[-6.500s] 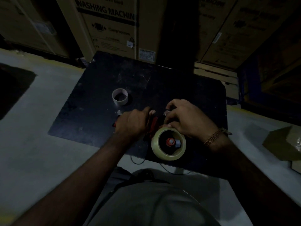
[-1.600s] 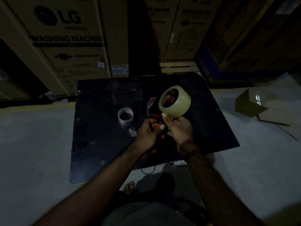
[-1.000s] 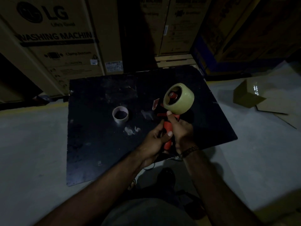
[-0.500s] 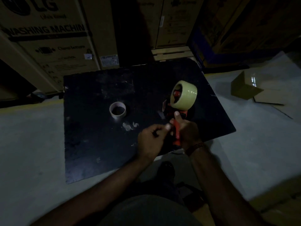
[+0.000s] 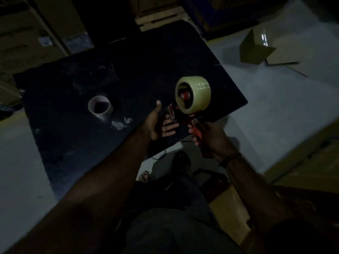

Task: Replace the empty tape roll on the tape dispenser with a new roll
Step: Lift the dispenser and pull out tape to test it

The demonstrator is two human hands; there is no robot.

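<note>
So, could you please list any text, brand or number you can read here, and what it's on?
None is legible.
Cardboard boxes: dark print and a white label, too blurred to read.
New tape roll: faint marks on its face, unreadable.
Empty core: no text visible.

Left hand (image 5: 157,123) released dispenser (image 5: 185,114), now open.

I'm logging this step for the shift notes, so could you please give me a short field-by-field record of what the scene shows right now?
new roll: yellowish tape roll seated on the dispenser's red hub
tape dispenser: red tape dispenser, held up above the table edge
right hand: right hand wrapped around the dispenser handle
left hand: left hand open beside the dispenser, holding nothing
empty roll: empty core lying on the black table, left of the hands
scraps: small pale tape bits on the table near the core
lighting: dim, fine detail unclear
</note>
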